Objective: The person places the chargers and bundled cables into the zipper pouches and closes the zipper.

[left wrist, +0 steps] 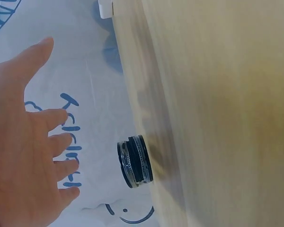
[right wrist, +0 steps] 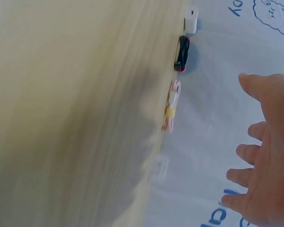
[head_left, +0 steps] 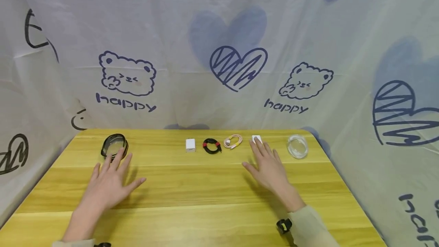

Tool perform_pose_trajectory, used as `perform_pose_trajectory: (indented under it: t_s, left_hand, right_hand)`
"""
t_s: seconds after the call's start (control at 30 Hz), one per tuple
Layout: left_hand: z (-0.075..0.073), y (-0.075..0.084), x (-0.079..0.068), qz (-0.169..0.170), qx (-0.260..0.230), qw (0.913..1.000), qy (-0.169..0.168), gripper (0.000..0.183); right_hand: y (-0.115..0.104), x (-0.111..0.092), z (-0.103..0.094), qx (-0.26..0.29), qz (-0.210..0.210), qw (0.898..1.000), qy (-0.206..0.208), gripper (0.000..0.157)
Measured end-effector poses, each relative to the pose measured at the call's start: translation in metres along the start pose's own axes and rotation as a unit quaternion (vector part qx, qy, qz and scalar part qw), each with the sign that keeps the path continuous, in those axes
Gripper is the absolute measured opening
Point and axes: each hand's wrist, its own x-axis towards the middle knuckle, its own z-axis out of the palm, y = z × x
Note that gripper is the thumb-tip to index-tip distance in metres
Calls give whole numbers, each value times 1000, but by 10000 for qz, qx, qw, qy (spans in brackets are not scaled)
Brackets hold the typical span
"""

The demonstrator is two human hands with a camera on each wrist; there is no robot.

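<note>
My left hand hovers over the left of the wooden table, fingers spread and straight, holding nothing. Just beyond its fingertips lies a black ring-shaped coil; its side shows silvery dotted bands in the left wrist view. On the right side my right hand is also spread, with nothing in its grasp. Its fingertips overlap a small white block, partly hidden behind them. Left of that hand lie a pale pink cable coil with a yellow band and a black cable coil with red ties.
A white charger plug stands near the table's middle, toward the back. At the far right lies a clear whitish coil. Patterned cloth hangs along the table's back edge and both sides.
</note>
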Motion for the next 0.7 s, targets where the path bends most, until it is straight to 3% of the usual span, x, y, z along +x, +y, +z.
perform_pose_trajectory:
  t_s: [0.4,0.7]
  left_hand:
    - [-1,-16,16,-10,-84,9994,341,100]
    - [0,-38,30,-135,-343,9989,304,100]
  right_hand:
    - [-36,29,7,273,-532,9982,21,80]
    - [-69,50,18,572,-865,9946,-86,80]
